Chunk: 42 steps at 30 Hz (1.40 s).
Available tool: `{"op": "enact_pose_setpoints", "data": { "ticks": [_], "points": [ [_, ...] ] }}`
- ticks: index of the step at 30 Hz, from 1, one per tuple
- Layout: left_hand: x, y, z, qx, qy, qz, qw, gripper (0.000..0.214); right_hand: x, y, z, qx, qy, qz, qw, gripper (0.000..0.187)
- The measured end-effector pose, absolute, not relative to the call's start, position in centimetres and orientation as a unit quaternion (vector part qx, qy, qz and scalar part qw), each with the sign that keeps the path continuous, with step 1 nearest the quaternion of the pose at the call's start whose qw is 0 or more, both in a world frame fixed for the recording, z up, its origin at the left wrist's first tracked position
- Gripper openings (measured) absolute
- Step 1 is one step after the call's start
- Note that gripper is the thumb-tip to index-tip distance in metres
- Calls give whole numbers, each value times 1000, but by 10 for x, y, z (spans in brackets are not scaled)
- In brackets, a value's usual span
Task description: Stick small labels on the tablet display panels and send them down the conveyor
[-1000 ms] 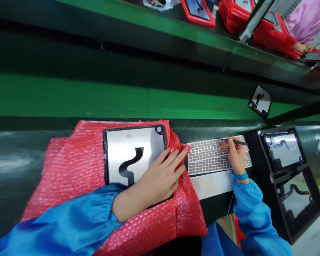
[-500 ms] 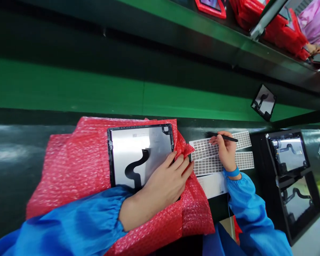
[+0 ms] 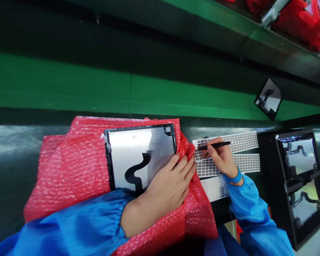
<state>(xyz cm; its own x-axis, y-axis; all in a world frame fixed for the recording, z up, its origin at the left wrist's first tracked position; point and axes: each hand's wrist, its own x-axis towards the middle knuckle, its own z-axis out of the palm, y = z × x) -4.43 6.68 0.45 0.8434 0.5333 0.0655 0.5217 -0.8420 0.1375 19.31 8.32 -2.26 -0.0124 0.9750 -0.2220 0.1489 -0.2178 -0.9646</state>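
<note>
My left hand [image 3: 173, 177] lies across the right edge of a tablet display panel [image 3: 128, 149], fingers stretched over the red bubble wrap [image 3: 74, 170] bunched there. The panel lies silver back up, with a black frame and a curved black flex cable [image 3: 138, 170]; its lower part is hidden by my sleeve and hand. My right hand [image 3: 224, 156] is closed on slim black tweezers [image 3: 217, 144], whose tip points left at the upper sheet of small square stickers [image 3: 242, 141]. Below it lies a second sticker sheet [image 3: 248, 163], then a mostly bare white sheet [image 3: 212, 187].
A black tray [image 3: 288, 185] at the right holds two more panels with flex cables. Another panel [image 3: 270, 97] leans against the green back wall [image 3: 176, 96]. A shelf [image 3: 229, 39] runs above, bearing red wrapped items [image 3: 298, 25]. A wrist strap [image 3: 234, 176] circles my right wrist.
The tweezers have swung down and left, their tip now at the left end of the upper sticker sheet. My left hand stays on the panel's edge. The view has shifted slightly.
</note>
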Motion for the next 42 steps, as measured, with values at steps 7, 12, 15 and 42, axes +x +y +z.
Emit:
{"op": "enact_pose_setpoints", "data": {
  "ticks": [7,12,15,42],
  "points": [
    [-44,66,5,958,279,54,48,60,192,86,-18,-594,-481,523,378,37],
    [-44,66,4,958,278,55,53,61,194,88,-17,-595,-477,536,362,39],
    [-44,66,3,958,276,51,51,61,195,91,-18,-582,-469,556,364,39],
    [-56,61,3,970,232,37,55,55,195,130,-35,-571,-436,480,503,49]
  ]
}}
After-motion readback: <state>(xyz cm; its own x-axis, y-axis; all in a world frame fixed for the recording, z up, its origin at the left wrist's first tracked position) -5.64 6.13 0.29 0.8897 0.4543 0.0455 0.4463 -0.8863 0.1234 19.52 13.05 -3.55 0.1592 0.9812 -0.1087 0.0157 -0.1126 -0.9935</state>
